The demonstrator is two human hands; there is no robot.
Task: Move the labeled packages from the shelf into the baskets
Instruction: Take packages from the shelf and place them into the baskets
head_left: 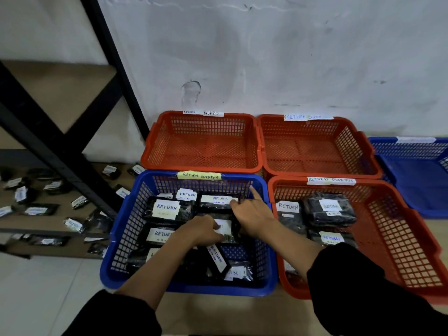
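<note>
A blue basket [114, 251] tagged "RETURN OVERDUE" holds several black packages with white "RETURN" labels. Both my hands are inside it. My left hand [203, 230] and my right hand [252, 214] grip the same black labeled package [226, 227] in the basket's middle, the right index finger pointing up toward the far rim. Other packages, such as one at the back left [167, 209], lie flat around it. More labeled packages [36, 210] lie scattered on the low shelf at the left.
The red basket at the right [412, 238] holds a few labeled packages. Two red baskets [201, 141] [317, 146] stand behind against the wall, and another blue basket [417, 175] at far right. The shelf's black metal frame [72, 161] crosses the left side.
</note>
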